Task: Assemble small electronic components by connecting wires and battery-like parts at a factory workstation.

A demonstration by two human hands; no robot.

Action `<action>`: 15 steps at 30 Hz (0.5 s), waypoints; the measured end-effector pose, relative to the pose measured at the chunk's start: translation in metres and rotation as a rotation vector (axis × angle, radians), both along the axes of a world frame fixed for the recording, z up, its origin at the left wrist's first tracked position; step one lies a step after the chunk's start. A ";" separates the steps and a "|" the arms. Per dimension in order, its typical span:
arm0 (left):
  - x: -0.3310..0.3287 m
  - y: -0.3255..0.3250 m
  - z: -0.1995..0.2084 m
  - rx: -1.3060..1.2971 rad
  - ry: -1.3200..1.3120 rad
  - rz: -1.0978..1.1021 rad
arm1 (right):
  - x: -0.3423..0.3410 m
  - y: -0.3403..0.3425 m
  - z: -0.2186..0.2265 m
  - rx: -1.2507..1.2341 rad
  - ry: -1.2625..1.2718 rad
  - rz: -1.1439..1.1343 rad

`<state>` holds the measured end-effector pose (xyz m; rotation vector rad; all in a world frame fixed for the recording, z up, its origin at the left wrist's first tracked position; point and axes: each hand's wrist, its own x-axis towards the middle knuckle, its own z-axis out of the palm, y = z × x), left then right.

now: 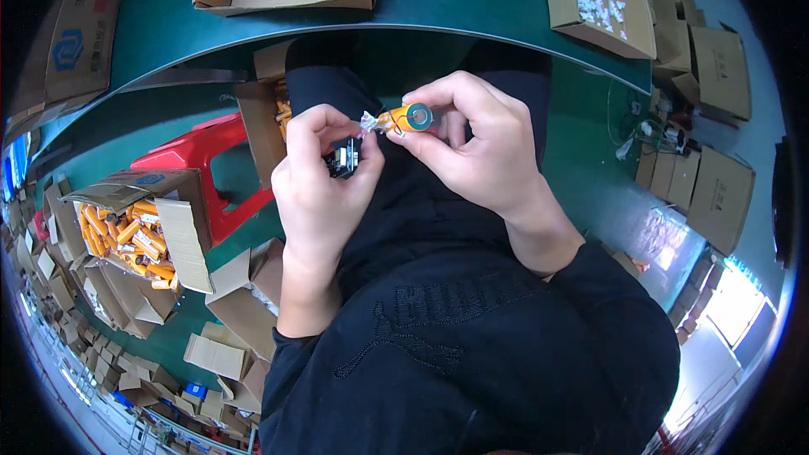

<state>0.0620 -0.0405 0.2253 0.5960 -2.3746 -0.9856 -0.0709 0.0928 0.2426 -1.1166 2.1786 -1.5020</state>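
Orange cylindrical battery with green end (406, 119) being held above lap (421, 181); right hand (489, 143) pinching it between fingers, left hand (308, 177) pinching crumpled white piece (368, 122) above small black part (344, 158); steady, gentle hold likely avoiding tearing.

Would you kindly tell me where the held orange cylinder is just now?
In the head view, the cylinder is just above the picture's middle, pinched in the right hand, with the left hand close on its left.
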 end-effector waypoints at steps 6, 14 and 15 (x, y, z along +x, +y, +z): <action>0.000 0.001 -0.003 0.254 -0.067 0.037 | 0.001 0.001 -0.003 0.002 0.022 0.008; 0.009 -0.009 -0.007 0.463 0.050 -0.074 | -0.009 0.013 0.002 -0.026 -0.190 0.013; 0.010 -0.010 -0.005 0.500 0.071 -0.108 | -0.012 0.014 0.002 -0.034 -0.193 0.032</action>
